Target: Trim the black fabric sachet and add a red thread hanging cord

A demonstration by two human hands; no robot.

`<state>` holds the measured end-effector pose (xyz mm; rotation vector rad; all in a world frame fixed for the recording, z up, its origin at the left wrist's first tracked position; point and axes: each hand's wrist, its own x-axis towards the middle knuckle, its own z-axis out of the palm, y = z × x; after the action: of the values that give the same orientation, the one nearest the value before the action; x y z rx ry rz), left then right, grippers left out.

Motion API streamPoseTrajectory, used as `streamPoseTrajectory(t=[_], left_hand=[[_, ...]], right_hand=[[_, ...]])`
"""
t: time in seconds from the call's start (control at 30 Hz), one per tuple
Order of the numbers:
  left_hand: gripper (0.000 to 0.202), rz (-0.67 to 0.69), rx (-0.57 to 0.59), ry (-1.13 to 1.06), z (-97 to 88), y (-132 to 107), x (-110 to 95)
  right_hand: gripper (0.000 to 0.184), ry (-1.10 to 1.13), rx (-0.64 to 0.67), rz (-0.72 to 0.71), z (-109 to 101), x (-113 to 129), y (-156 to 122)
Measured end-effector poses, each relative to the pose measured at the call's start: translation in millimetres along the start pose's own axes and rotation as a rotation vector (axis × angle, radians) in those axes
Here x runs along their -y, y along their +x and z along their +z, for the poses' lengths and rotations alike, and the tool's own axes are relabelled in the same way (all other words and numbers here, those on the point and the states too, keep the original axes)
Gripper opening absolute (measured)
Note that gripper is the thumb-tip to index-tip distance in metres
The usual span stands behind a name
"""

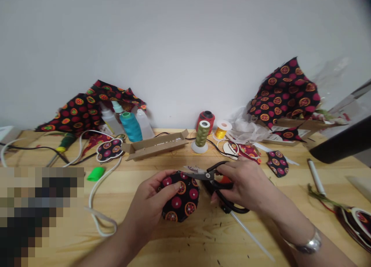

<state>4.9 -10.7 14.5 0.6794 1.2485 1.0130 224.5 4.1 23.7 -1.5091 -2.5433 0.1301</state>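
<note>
My left hand (155, 195) pinches a roundish piece of black patterned fabric (181, 201), printed with red and orange circles, thumb on its face. In my right hand (239, 182) is a pair of black-handled scissors (208, 176), fingers in the loops. Their blades are parted and reach the fabric's upper edge. Beneath my right hand lies a dark tool with a thin clear glue stick (252, 236) running out of it toward the front; the hand hides part of it. Small dark clippings are scattered on the wooden table (162, 244) below the fabric.
Behind my hands stand a green thread spool (202, 135), a yellow spool (222, 130), a red spool (206, 118) and a long cardboard tray (158, 144). To the left are a teal cone (131, 126), a green cap (96, 174) and a white cable (91, 197). Patterned fabric (285, 91) is heaped at right.
</note>
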Motion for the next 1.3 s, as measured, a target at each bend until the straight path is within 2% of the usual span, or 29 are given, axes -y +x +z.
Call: streamPoseTrajectory(t=[0.37, 0.6, 0.73, 0.97, 1.17, 1.3], left_hand=[[0.018, 0.145, 0.008, 0.137, 3.2, -4.7, 1.8], [0.023, 0.052, 0.02, 0.041, 0.1, -1.7, 1.4], [0.027, -0.024, 0.061, -0.014, -2.7, 1.1, 1.5], [0.027, -0.022, 0.076, -0.043, -1.2, 0.1, 2.3], [0.027, -0.089, 0.19, -0.047, -7.5, 2.8, 2.5], [0.028, -0.079, 0.209, -0.035, -8.8, 3.7, 5.6]], right_hand=[[0.027, 0.032, 0.008, -0.024, -6.0, -5.8, -0.6], [0.025, -0.005, -0.046, -0.06, 1.6, -5.8, 0.7], [0.021, -0.022, -0.043, -0.032, 7.1, -2.8, 2.3], [0.02, -0.015, -0.044, -0.044, 8.0, -3.6, 3.7], [0.021, 0.017, -0.052, -0.104, 5.1, -8.7, 2.0], [0.019, 0.014, -0.048, -0.119, 3.9, -6.6, 1.3]])
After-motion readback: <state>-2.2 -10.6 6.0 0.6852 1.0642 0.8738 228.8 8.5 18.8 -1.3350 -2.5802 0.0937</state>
